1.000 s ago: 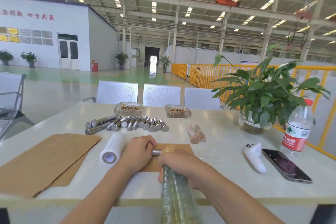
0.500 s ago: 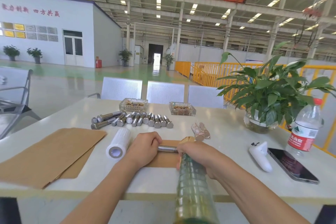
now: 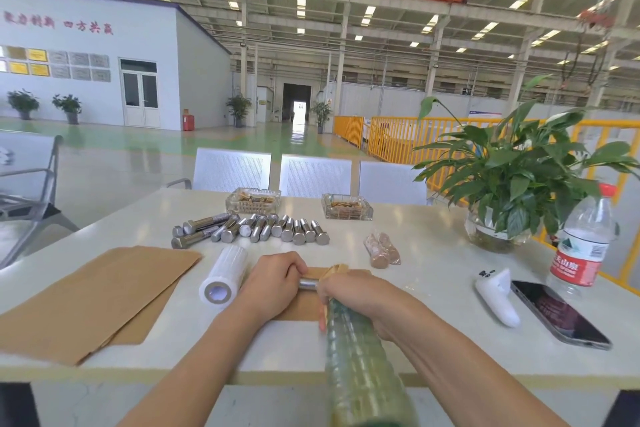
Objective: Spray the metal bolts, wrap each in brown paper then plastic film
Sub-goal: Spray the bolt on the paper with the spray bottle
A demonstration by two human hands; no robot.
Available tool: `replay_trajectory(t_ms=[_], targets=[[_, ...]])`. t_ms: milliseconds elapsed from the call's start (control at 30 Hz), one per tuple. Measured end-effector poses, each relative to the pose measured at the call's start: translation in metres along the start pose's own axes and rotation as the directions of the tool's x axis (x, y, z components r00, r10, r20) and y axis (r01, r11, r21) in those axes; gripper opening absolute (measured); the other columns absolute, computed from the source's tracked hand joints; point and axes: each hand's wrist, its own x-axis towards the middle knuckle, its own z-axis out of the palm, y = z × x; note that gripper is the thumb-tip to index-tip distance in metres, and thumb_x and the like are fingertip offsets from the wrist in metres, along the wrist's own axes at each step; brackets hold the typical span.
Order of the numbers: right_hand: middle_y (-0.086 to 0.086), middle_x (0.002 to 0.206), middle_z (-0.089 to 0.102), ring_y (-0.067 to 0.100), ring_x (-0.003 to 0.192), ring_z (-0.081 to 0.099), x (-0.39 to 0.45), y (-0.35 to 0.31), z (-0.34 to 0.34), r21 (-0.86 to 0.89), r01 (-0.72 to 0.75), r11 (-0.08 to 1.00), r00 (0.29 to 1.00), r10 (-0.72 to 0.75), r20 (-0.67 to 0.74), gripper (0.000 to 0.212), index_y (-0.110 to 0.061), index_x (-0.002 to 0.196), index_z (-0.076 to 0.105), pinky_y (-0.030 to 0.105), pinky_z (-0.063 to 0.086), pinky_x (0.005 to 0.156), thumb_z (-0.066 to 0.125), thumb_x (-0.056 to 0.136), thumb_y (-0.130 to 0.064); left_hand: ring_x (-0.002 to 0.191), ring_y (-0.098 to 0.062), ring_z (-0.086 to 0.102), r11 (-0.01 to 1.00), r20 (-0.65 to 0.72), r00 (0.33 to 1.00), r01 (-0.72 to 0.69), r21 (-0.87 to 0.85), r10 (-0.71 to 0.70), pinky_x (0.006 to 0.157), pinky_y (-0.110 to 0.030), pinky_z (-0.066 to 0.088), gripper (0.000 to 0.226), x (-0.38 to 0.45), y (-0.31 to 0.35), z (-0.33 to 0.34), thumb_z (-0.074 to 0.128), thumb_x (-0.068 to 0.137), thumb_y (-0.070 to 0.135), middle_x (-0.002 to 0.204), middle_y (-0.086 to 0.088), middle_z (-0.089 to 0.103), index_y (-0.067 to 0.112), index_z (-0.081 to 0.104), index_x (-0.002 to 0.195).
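A steel bolt (image 3: pixel 309 283) lies across a small brown paper sheet (image 3: pixel 301 308) near the table's front edge. My left hand (image 3: pixel 273 282) grips its left end. My right hand (image 3: pixel 356 291) curls round the top of a ribbed greenish clear bottle (image 3: pixel 360 364), which runs back toward me, right against the bolt's other end. A paper edge sticks up by my right fingers. Several bare bolts (image 3: pixel 277 230) lie in a row further back. Two wrapped bolts (image 3: pixel 381 250) lie to the right. A white film roll (image 3: pixel 223 276) lies left of my left hand.
A stack of brown paper sheets (image 3: pixel 93 295) covers the table's left side. Two glass trays (image 3: pixel 252 200) (image 3: pixel 346 206) stand at the back. On the right are a white device (image 3: pixel 497 296), a phone (image 3: pixel 557 312), a water bottle (image 3: pixel 583 246) and a potted plant (image 3: pixel 512 184).
Both hands keep their hold. My right hand has closed in on the left again, so less of the bolt shows between them than half a second ago.
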Motion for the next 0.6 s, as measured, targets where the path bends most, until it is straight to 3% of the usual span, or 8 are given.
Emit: replay_trajectory(t_ms=[133, 200, 300, 367, 467, 600], targets=[[0.008, 0.096, 0.071, 0.026, 0.082, 0.068, 0.004, -0.003, 0.01, -0.003, 0.02, 1.0, 0.998, -0.02, -0.058, 0.039, -0.01, 0.096, 0.063, 0.032, 0.057, 0.077, 0.06, 0.061, -0.026, 0.084, -0.015, 0.063, 1.0, -0.004, 1.0, 0.001, -0.005, -0.001, 0.076, -0.028, 0.048, 0.032, -0.001, -0.001, 0.0, 0.048, 0.091, 0.001, 0.083, 0.006, 0.072, 0.019, 0.075, 0.093], [0.013, 0.101, 0.075, 0.029, 0.089, 0.072, 0.006, -0.002, 0.013, -0.01, 0.031, 0.999, 0.996, -0.031, -0.083, 0.043, -0.011, 0.094, 0.062, 0.039, 0.059, 0.086, 0.057, 0.056, -0.03, 0.087, -0.017, 0.064, 1.0, 0.004, 1.0, 0.005, -0.006, -0.005, 0.079, -0.03, 0.049, 0.033, -0.002, 0.0, 0.0, 0.047, 0.091, 0.001, 0.088, 0.003, 0.074, 0.018, 0.075, 0.094], [-0.002, 0.083, 0.068, 0.015, 0.072, 0.063, 0.007, 0.005, 0.019, -0.097, 0.122, 0.988, 0.971, -0.139, -0.194, 0.02, -0.02, 0.078, 0.063, 0.026, 0.047, 0.062, 0.061, 0.071, -0.039, 0.087, -0.015, 0.063, 0.999, 0.005, 1.0, 0.028, -0.014, -0.028, 0.075, -0.027, 0.047, 0.033, -0.001, 0.0, 0.0, 0.048, 0.091, 0.003, 0.088, 0.005, 0.074, 0.022, 0.074, 0.091], [-0.007, 0.074, 0.063, 0.013, 0.065, 0.058, 0.005, 0.011, 0.025, -0.168, 0.159, 0.973, 0.947, -0.198, -0.252, 0.024, -0.02, 0.071, 0.06, 0.027, 0.038, 0.053, 0.058, 0.079, -0.042, 0.087, -0.015, 0.064, 0.999, 0.014, 0.999, 0.035, -0.014, -0.035, 0.074, -0.026, 0.046, 0.033, -0.001, 0.0, 0.0, 0.048, 0.091, 0.004, 0.089, 0.005, 0.074, 0.025, 0.073, 0.088], [-0.003, 0.08, 0.069, 0.021, 0.075, 0.062, 0.001, 0.02, 0.036, -0.235, 0.173, 0.957, 0.946, -0.228, -0.231, 0.033, -0.019, 0.072, 0.063, 0.031, 0.042, 0.06, 0.043, 0.067, -0.045, 0.081, -0.017, 0.063, 0.999, 0.011, 0.999, 0.042, -0.025, -0.042, 0.072, -0.029, 0.047, 0.033, -0.001, -0.001, 0.0, 0.048, 0.091, 0.005, 0.082, 0.003, 0.072, 0.029, 0.07, 0.084], [0.0, 0.084, 0.073, 0.025, 0.078, 0.064, -0.002, 0.023, 0.036, -0.221, 0.15, 0.964, 0.954, -0.2, -0.222, 0.037, -0.018, 0.075, 0.065, 0.032, 0.045, 0.06, 0.041, 0.062, -0.043, 0.082, -0.017, 0.063, 0.999, 0.008, 0.999, 0.036, -0.018, -0.036, 0.074, -0.03, 0.048, 0.033, 0.0, -0.002, 0.001, 0.048, 0.09, 0.005, 0.084, 0.003, 0.073, 0.027, 0.072, 0.086]])
